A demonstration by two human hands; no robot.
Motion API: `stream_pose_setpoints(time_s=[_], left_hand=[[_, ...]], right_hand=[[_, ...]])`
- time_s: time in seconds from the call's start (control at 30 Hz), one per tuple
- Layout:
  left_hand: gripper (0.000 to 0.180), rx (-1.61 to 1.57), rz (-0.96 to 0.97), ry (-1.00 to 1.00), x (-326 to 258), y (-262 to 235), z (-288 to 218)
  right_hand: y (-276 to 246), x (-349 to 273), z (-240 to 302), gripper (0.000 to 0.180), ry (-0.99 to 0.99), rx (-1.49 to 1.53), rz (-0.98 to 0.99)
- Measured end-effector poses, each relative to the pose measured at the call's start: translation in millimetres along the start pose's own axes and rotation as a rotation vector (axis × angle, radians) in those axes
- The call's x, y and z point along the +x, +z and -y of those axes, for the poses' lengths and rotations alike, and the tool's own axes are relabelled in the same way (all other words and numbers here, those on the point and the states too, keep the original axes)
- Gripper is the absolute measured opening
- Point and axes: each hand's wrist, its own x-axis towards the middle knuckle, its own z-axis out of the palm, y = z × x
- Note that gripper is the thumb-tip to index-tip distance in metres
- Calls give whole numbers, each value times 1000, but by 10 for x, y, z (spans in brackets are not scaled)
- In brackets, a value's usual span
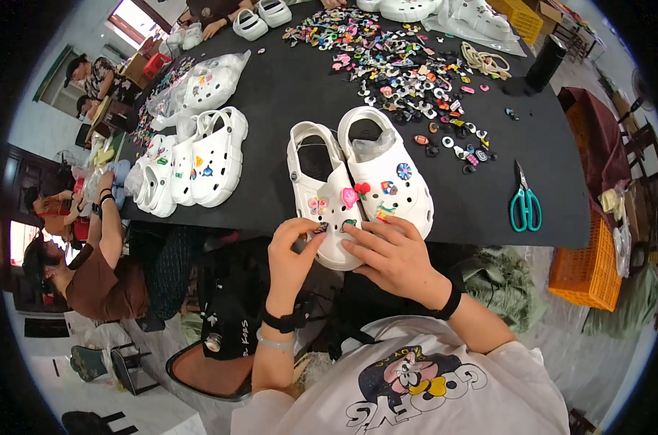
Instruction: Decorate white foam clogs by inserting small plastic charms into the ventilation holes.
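Note:
A pair of white clogs stands at the near edge of the black table, toes toward me: a left clog (332, 250) and a right clog (405, 196). Colourful charms dot their uppers, among them a butterfly charm (317, 205), red cherries (362, 189) and a blue round charm (404, 171). My left hand (289, 250) pinches a small dark shoe charm (321, 228) against the left clog's toe. My right hand (398, 255) grips that clog's toe from the other side, its fingers bent over the front. Clear plastic stuffing (374, 147) sits inside the right clog.
Loose charms (416, 80) lie heaped across the far table. Teal-handled scissors (524, 206) rest at right, near a black bottle (546, 64) and coiled rope (486, 60). More decorated white clogs (216, 159) stand left. An orange crate (586, 264) is beside the table; co-workers sit at left.

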Motion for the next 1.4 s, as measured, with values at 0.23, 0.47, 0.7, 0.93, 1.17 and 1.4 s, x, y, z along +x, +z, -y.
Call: stream_pose_setpoints(time_s=[0.23, 0.47, 0.7, 0.93, 1.17, 1.4], left_hand=[[18, -239, -42, -188, -13, 9, 97], [20, 22, -30, 37, -17, -6, -51], [16, 40, 23, 35, 103, 1, -12], [16, 8, -153, 52, -82, 101, 70], [16, -421, -289, -133, -308, 175, 180], [14, -36, -304, 74, -401, 268, 238]], right_hand=[[5, -9, -2, 63, 0, 13, 1], [17, -1, 1, 62, 2, 5, -19], [-37, 33, 13, 58, -14, 8, -44], [-227, 818, -95, 40, -80, 101, 11], [221, 1403, -323, 47, -5, -247, 427], [215, 1705, -417, 67, 37, -94, 699]])
